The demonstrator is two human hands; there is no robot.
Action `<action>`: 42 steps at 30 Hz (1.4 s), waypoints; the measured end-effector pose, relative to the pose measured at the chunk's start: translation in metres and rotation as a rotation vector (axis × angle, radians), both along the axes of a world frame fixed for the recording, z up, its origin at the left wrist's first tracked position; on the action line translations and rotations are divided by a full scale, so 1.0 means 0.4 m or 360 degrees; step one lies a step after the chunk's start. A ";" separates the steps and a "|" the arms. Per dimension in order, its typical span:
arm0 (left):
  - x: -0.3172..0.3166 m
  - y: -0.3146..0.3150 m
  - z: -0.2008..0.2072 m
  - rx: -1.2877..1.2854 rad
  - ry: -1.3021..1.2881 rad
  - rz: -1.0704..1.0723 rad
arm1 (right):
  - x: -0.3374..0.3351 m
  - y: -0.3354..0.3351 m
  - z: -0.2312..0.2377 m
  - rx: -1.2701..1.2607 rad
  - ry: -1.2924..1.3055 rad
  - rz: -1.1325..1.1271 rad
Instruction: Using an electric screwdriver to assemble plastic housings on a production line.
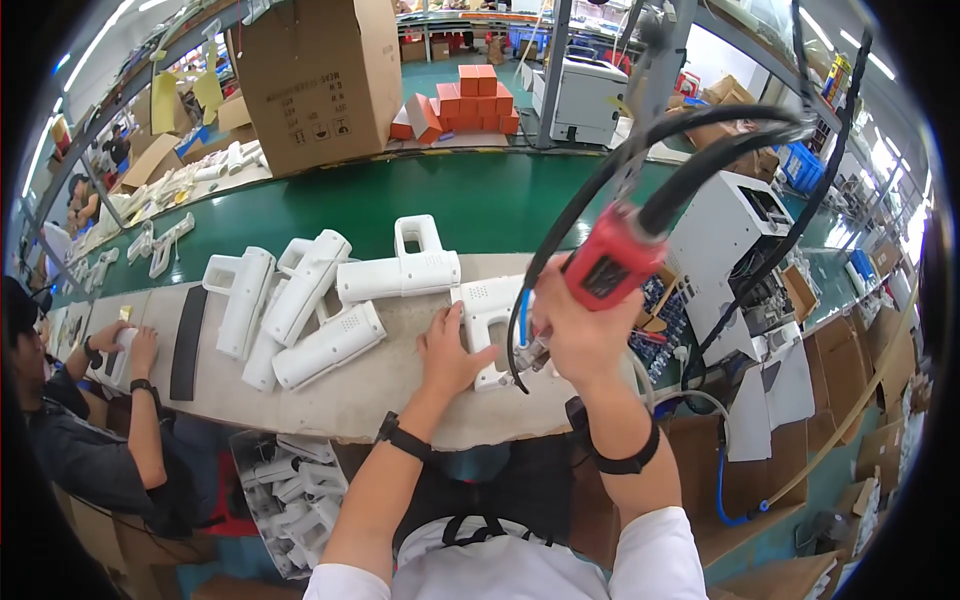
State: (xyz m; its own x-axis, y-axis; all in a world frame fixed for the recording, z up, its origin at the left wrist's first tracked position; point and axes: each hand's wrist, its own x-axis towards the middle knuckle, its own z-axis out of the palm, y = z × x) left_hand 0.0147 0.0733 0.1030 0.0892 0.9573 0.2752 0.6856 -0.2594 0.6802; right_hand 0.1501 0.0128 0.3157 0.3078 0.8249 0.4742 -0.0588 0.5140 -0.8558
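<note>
A white gun-shaped plastic housing [478, 302] lies on the bench in front of me, partly covered by my hands. My left hand [450, 352] grips its left edge, with the thumb on the near part. In my right hand [592, 335] is a red electric screwdriver [612, 258], fingers wrapped round its body. Its lower end points down at the housing's right side; the exact contact is hidden by my fingers. Left of my hands lie several more white gun-shaped housings [400, 275], some leaning on one another.
Black cables hang over the screwdriver. Right of it stands a white machine [725, 260] beside a tray of screws [655, 330]. A green belt [450, 205] runs behind the cardboard-covered bench. A co-worker's hands [135, 345] work at far left, past a black strip [188, 345]. Below sits a box of white parts [295, 500].
</note>
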 end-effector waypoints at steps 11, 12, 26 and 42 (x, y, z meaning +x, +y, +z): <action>-0.002 0.006 -0.017 0.0051 0.0048 -0.0028 | -0.095 0.005 0.004 -0.0154 -0.0077 0.0242; 0.003 -0.002 -0.001 0.0041 0.0045 -0.0035 | -0.092 0.011 -0.002 -0.0201 -0.0078 0.0240; -0.037 -0.052 -0.040 0.0049 -0.0759 -0.0264 | -0.010 0.008 0.069 -0.0193 0.0047 0.0112; -0.336 -0.267 0.263 -0.0884 -0.1011 -0.1207 | 0.236 -0.459 -0.372 -0.1555 0.0627 0.1295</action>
